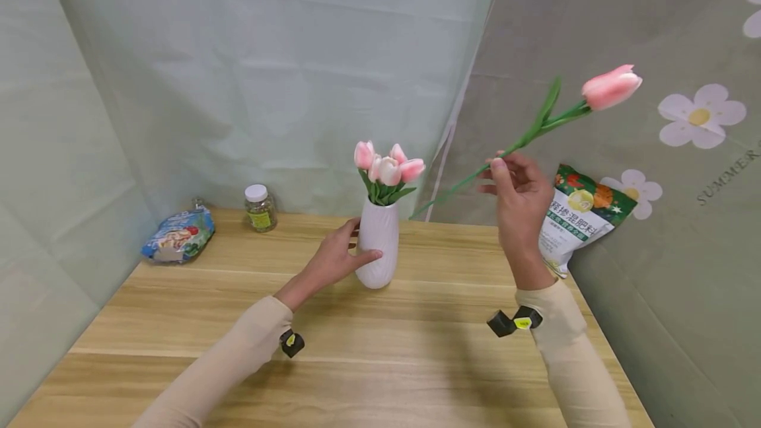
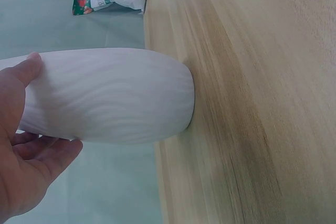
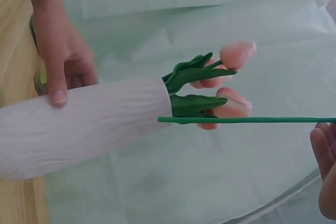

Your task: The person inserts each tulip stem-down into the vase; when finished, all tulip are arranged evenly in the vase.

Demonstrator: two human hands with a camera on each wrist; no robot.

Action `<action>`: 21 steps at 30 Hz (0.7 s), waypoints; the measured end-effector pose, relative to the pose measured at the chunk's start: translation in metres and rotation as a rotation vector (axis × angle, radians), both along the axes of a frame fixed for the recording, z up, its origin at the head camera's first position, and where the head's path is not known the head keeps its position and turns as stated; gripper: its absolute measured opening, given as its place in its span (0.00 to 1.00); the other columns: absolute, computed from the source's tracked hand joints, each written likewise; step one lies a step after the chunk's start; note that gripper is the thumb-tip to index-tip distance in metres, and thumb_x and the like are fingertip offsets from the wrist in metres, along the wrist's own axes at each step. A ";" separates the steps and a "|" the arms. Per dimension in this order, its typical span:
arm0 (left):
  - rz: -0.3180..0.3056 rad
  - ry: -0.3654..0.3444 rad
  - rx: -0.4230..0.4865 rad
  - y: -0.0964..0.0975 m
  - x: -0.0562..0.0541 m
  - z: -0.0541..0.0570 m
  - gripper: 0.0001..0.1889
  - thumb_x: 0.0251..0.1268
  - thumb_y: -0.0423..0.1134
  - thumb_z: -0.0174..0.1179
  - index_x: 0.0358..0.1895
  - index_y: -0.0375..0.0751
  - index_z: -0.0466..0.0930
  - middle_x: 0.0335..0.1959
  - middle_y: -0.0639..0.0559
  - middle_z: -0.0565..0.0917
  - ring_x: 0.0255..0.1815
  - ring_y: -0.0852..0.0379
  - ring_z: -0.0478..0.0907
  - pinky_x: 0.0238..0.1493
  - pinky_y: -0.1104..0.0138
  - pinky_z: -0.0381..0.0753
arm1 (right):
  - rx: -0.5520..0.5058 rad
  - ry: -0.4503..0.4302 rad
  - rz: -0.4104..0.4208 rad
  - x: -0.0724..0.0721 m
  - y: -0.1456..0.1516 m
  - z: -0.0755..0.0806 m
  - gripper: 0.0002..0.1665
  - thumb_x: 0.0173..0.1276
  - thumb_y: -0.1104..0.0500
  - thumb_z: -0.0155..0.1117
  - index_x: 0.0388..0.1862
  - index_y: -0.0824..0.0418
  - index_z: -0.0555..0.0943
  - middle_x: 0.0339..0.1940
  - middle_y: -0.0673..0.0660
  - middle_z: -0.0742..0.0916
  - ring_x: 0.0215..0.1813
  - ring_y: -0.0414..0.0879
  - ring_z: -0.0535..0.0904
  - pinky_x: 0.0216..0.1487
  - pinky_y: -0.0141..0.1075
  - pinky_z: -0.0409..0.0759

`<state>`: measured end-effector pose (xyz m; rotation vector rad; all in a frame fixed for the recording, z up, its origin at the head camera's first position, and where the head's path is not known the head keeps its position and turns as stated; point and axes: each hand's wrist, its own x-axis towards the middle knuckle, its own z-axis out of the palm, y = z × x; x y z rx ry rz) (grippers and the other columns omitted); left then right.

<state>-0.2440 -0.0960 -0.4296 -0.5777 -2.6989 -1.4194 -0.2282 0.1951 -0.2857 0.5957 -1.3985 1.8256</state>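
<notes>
A white ribbed vase (image 1: pixel 378 243) stands upright on the wooden table with several pink tulips (image 1: pixel 389 170) in its mouth. My left hand (image 1: pixel 333 253) grips the vase from its left side, thumb across the front and fingers behind, as the left wrist view also shows. Up to the right, my right hand (image 1: pixel 520 197) pinches a single pink tulip (image 1: pixel 612 88) by its green stem. The bloom points up and right, while the bare stem end slants down toward the vase. In the right wrist view that stem (image 3: pixel 241 120) overlaps the vase's rim.
At the back left lie a blue bag (image 1: pixel 180 235) and a jar with a white lid (image 1: pixel 259 209). A green and white bag (image 1: pixel 585 220) leans against the right-hand curtain, behind my right wrist. Cloth walls (image 1: pixel 297 84) enclose the table (image 1: pixel 380 362) at back and sides.
</notes>
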 end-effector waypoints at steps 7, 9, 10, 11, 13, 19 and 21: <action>0.001 -0.002 0.003 0.000 0.000 0.000 0.45 0.62 0.58 0.71 0.76 0.39 0.62 0.70 0.41 0.74 0.65 0.42 0.78 0.63 0.47 0.82 | -0.023 0.020 -0.006 0.001 -0.006 0.007 0.08 0.70 0.69 0.66 0.44 0.75 0.82 0.35 0.61 0.89 0.34 0.48 0.89 0.29 0.34 0.88; 0.000 -0.001 0.002 0.000 0.000 0.000 0.46 0.62 0.58 0.71 0.76 0.39 0.62 0.70 0.41 0.74 0.65 0.42 0.78 0.63 0.46 0.82 | -0.028 0.025 -0.006 0.001 -0.008 0.008 0.07 0.70 0.69 0.66 0.44 0.73 0.83 0.35 0.61 0.89 0.34 0.48 0.89 0.30 0.34 0.88; 0.000 -0.002 0.002 0.000 0.000 0.000 0.46 0.62 0.58 0.71 0.76 0.39 0.62 0.70 0.41 0.74 0.65 0.42 0.78 0.63 0.47 0.82 | -0.030 0.029 -0.005 0.001 -0.009 0.009 0.06 0.70 0.70 0.66 0.44 0.72 0.84 0.35 0.61 0.90 0.34 0.48 0.89 0.29 0.34 0.88; 0.000 -0.002 0.002 0.000 0.000 0.000 0.46 0.62 0.58 0.71 0.77 0.39 0.62 0.70 0.41 0.74 0.65 0.42 0.78 0.63 0.47 0.82 | -0.032 0.036 -0.002 0.000 -0.010 0.010 0.06 0.70 0.70 0.66 0.44 0.72 0.84 0.35 0.61 0.90 0.34 0.48 0.89 0.29 0.34 0.88; -0.001 -0.003 0.002 -0.001 0.000 0.000 0.46 0.62 0.59 0.71 0.77 0.39 0.61 0.70 0.41 0.74 0.66 0.42 0.77 0.63 0.47 0.82 | -0.033 0.046 0.002 0.000 -0.011 0.010 0.06 0.70 0.71 0.65 0.43 0.72 0.84 0.35 0.62 0.90 0.34 0.47 0.89 0.29 0.34 0.88; -0.001 0.003 -0.004 -0.001 -0.001 -0.001 0.46 0.62 0.60 0.70 0.77 0.39 0.62 0.71 0.42 0.74 0.66 0.43 0.77 0.62 0.48 0.82 | -0.027 0.053 0.008 -0.002 -0.015 0.008 0.08 0.71 0.70 0.65 0.45 0.75 0.82 0.36 0.61 0.90 0.34 0.46 0.90 0.30 0.34 0.88; -0.002 0.010 -0.007 -0.001 -0.001 -0.002 0.46 0.62 0.60 0.70 0.76 0.39 0.62 0.70 0.41 0.74 0.65 0.43 0.78 0.62 0.48 0.83 | -0.025 0.052 0.009 -0.002 -0.016 0.008 0.07 0.71 0.70 0.65 0.45 0.74 0.82 0.36 0.59 0.90 0.34 0.46 0.89 0.30 0.34 0.88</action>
